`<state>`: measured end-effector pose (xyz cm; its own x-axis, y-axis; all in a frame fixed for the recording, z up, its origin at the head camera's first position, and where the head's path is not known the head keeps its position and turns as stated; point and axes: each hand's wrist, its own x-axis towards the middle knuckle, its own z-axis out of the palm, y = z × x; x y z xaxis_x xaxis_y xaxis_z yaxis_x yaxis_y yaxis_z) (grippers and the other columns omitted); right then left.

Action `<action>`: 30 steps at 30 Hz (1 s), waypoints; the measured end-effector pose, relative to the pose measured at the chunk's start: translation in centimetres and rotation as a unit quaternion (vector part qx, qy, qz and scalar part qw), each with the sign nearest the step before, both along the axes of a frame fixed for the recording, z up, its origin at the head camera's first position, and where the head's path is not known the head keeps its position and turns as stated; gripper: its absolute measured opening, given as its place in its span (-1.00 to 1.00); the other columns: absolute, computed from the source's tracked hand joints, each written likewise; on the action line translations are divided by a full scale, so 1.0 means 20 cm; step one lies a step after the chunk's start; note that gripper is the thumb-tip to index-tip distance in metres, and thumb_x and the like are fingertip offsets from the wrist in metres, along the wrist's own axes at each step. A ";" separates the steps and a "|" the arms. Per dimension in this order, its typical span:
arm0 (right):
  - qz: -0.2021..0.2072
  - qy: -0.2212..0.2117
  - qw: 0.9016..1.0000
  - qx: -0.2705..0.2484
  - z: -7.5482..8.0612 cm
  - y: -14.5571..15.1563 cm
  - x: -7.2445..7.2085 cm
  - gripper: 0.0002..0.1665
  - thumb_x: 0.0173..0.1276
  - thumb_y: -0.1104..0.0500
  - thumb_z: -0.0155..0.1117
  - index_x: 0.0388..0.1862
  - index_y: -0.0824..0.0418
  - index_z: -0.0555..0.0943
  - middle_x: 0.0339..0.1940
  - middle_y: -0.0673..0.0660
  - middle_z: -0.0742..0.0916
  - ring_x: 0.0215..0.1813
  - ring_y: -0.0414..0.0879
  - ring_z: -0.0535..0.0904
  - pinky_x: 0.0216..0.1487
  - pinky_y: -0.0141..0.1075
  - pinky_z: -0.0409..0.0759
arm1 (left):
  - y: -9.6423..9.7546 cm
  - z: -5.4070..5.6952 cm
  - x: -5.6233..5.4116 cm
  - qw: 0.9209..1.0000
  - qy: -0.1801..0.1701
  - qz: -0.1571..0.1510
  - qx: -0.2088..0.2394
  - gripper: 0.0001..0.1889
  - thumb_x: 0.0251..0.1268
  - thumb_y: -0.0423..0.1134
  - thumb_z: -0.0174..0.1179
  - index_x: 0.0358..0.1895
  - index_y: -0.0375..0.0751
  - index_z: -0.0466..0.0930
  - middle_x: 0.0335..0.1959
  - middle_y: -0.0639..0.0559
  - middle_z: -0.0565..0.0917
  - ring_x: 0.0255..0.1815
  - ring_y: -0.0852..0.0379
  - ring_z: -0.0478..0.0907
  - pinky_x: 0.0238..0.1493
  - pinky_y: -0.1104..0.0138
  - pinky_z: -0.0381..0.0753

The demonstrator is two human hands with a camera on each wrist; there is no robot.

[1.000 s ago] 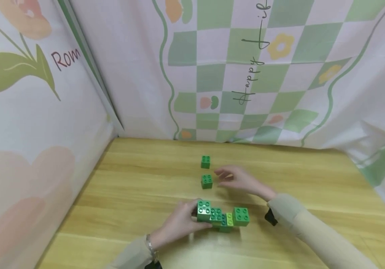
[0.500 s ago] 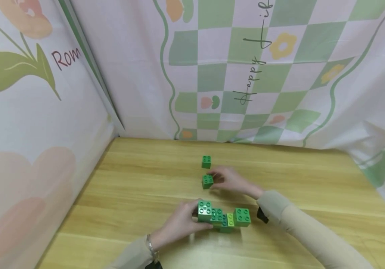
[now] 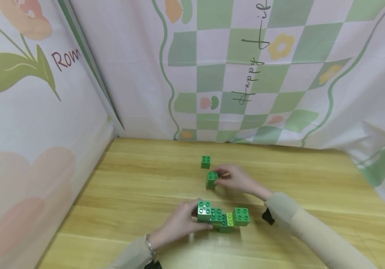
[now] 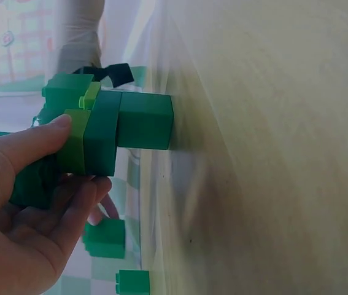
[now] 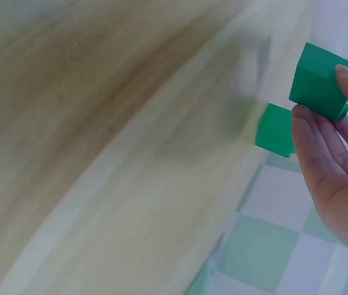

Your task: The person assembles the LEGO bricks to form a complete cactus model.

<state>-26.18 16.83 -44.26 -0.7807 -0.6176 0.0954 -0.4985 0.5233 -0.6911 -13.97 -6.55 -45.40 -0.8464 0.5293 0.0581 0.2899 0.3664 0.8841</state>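
Note:
My left hand [image 3: 182, 220] grips the left end of a stepped structure of joined toy building bricks [image 3: 216, 215], in several greens with one lime piece. In the left wrist view, thumb and fingers hold the structure's upper bricks, and a green brick [image 4: 146, 121] forms its base on the table side. My right hand [image 3: 237, 181] pinches a square green brick [image 3: 212, 179] between thumb and fingers. In the right wrist view this brick [image 5: 321, 80] appears lifted off the table. Behind it stands another green brick [image 3: 205, 162], touched by neither hand.
The wooden table [image 3: 145, 179] ends at a checkered curtain [image 3: 239, 74] at the back. A white printed cloth wall [image 3: 37, 149] borders it on the left. A silver bracelet [image 3: 150, 246] circles the left wrist.
My right hand has closed on the nearer loose green brick, raised it and shifted it slightly right. The left hand and its structure stay in place.

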 end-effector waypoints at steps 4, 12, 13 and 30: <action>-0.001 0.005 1.000 -0.013 0.06 0.03 0.04 -0.55 0.31 0.24 0.36 0.17 0.34 0.58 0.08 0.27 0.72 0.06 0.12 0.68 0.16 -0.06 0.73 | 0.00 0.00 0.00 1.000 -0.003 -0.003 0.002 -0.52 0.03 -0.32 0.47 0.09 -0.15 0.59 -0.03 0.00 0.76 -0.06 0.34 0.69 0.05 0.59 0.65; -0.005 0.032 0.999 -0.026 0.16 0.08 0.15 -0.57 0.28 0.26 0.39 0.12 0.34 0.60 0.05 0.27 0.73 0.04 0.12 0.70 0.10 -0.04 0.75 | 0.00 0.01 0.01 1.000 -0.008 -0.006 0.006 -0.55 0.04 -0.28 0.46 0.06 -0.14 0.61 -0.06 0.03 0.77 -0.10 0.39 0.68 0.03 0.59 0.67; -0.006 0.038 0.999 -0.025 0.18 0.09 0.16 -0.56 0.27 0.27 0.40 0.12 0.33 0.60 0.05 0.26 0.74 0.03 0.11 0.70 0.09 -0.06 0.76 | 0.00 0.01 0.01 1.000 -0.011 -0.005 0.007 -0.56 0.04 -0.27 0.46 0.05 -0.14 0.61 -0.07 0.03 0.77 -0.10 0.39 0.68 0.02 0.59 0.67; 0.060 0.123 0.989 -0.050 0.32 0.12 0.41 -0.59 0.23 0.25 0.44 0.06 0.24 0.62 -0.04 0.14 0.77 -0.07 -0.06 0.74 -0.07 -0.18 0.81 | 0.00 0.03 0.01 1.000 -0.010 0.003 0.010 -0.55 0.03 -0.18 0.48 0.02 -0.16 0.60 -0.09 0.00 0.76 -0.13 0.37 0.68 -0.03 0.60 0.67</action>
<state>-18.04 19.13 -37.82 -0.6472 -0.6831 0.3385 -0.7129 0.3851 -0.5861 -13.70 -6.57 -44.71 -0.8507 0.5230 0.0520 0.2698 0.3497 0.8972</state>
